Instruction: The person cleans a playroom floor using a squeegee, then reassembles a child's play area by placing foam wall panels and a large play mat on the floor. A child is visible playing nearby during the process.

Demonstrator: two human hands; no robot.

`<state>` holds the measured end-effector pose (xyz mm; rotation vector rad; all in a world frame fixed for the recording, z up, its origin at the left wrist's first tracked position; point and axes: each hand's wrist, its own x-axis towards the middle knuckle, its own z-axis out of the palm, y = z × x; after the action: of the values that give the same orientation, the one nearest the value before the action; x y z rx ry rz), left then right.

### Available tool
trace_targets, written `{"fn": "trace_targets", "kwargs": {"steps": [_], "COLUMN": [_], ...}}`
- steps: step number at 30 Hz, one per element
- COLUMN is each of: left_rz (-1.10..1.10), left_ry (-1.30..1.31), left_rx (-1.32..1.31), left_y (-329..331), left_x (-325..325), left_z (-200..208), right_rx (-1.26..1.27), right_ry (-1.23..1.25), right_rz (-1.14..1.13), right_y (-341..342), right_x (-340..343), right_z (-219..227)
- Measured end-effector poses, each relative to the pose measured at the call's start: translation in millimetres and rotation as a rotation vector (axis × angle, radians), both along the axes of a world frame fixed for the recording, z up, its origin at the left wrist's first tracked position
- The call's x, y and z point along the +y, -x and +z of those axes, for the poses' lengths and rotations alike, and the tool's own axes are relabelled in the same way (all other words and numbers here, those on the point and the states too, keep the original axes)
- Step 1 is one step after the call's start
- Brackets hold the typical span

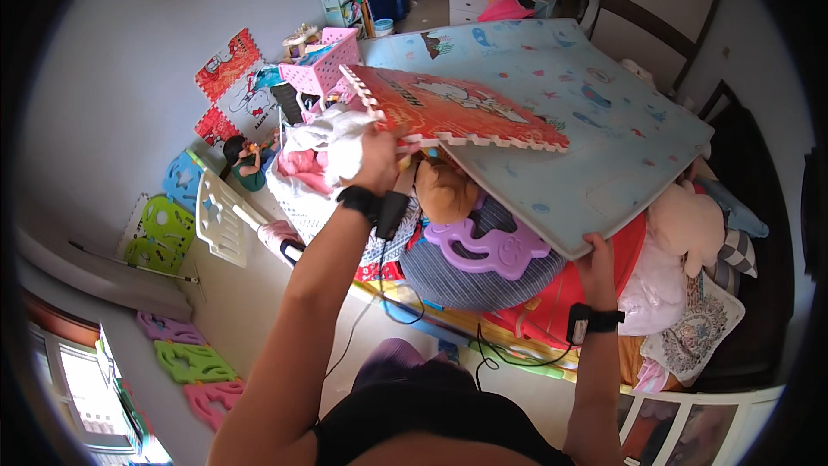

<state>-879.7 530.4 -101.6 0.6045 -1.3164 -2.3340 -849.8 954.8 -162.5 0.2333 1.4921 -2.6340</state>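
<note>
A yellow-edged bed point(517, 349) stands before me, heaped high, with a wide pale blue mat point(621, 103) sloping over the heap. Below the mat's near edge bulges a dark striped cushion point(453, 274), and red cloth point(552, 293) spreads just under the mat's near corner. Right of that corner I see a shiny pale pink bundle point(651, 289), a peach plush toy point(687, 226), a checked pillow point(735, 248) and a patterned cushion point(697, 328).

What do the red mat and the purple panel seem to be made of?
Red mat: probably foam, with a smooth printed face; its pale, thick edge shows interlocking teeth. Purple panel: likely moulded hard plastic, smooth-looking, with rounded edges and cutouts.
</note>
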Motion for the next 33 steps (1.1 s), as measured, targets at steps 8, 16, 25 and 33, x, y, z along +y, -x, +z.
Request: {"fn": "trace_targets", "kwargs": {"steps": [8, 16, 25, 33], "left_rz": [0.096, 0.254, 0.464, 0.507], "left_ry": [0.119, 0.14, 0.229, -0.039], "left_rx": [0.208, 0.336, 0.457, 0.44], "left_y": [-53, -138, -280, -326], "left_x": [-156, -305, -421, -411], "left_z": [108, 89, 55, 31], "right_rx": [-0.012, -0.172, 0.348, 0.628], "right_ry": [-0.109, 0.152, 0.596, 0.739], "right_rz": [-0.128, -0.021, 0.009, 0.202], "right_y": [0, 11, 170, 232], "right_x": [5, -20, -79, -157], "right_z": [1, 33, 208, 394]}}
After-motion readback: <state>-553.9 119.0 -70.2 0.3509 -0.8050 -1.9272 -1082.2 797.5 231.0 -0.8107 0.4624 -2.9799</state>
